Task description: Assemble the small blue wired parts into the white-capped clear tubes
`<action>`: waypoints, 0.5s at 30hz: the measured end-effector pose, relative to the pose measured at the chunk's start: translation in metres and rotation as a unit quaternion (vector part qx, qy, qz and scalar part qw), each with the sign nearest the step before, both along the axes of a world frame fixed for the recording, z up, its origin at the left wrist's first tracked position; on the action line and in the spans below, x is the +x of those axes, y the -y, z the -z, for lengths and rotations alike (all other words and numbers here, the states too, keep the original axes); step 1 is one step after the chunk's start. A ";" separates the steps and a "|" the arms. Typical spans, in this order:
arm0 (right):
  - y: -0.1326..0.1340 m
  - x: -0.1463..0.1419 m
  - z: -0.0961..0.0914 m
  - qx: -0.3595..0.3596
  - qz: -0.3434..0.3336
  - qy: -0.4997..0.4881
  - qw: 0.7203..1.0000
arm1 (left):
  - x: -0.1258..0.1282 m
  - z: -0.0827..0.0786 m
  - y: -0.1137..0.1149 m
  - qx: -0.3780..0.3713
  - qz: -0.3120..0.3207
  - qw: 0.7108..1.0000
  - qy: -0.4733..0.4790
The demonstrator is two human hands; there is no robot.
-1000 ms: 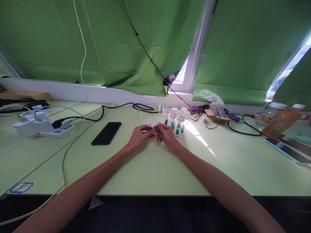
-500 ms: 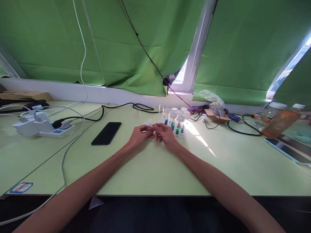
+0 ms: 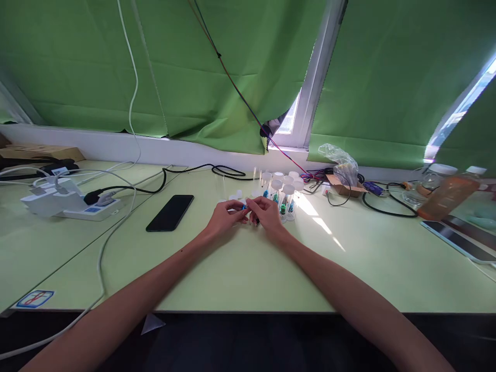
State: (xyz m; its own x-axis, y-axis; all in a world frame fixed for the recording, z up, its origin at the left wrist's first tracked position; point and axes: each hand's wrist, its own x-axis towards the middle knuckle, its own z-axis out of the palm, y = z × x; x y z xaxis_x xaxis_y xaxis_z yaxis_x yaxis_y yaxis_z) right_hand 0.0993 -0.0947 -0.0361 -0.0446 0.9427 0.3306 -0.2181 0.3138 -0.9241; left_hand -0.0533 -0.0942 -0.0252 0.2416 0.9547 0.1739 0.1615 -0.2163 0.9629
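Observation:
My left hand (image 3: 226, 215) and my right hand (image 3: 265, 212) meet above the table, both closed with fingertips pinched together. Between the fingertips a small blue piece (image 3: 244, 207) shows; the fingers cover most of it, and its kind is too small to tell. Just beyond my right hand stands a group of clear vials (image 3: 287, 198) with white caps, upright, several with green or blue small parts inside. Behind my left hand lie loose white caps (image 3: 238, 194). Clear empty tubes (image 3: 256, 179) stand farther back.
A black phone (image 3: 170, 213) lies left of my hands. Farther left is a white power strip (image 3: 93, 209) with plugs and cables. On the right are a small cardboard box (image 3: 344, 187) with a plastic bag, tilted bottles (image 3: 449, 195) and another phone (image 3: 457, 240). Green blinds hang behind.
My fingertips have shifted slightly, and the blue piece now shows between them. My right hand has turned a little. The vials and the phones stay where they were.

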 end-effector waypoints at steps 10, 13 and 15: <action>-0.002 0.001 0.001 -0.035 -0.046 -0.037 0.998 | 0.000 -0.002 0.000 0.011 0.000 1.000 -0.006; 0.000 0.002 0.000 -0.044 -0.078 -0.052 0.995 | -0.001 0.000 -0.002 0.006 -0.004 1.000 0.006; 0.002 0.002 0.000 -0.050 -0.092 -0.060 0.993 | -0.001 0.000 -0.003 0.004 -0.003 1.000 0.018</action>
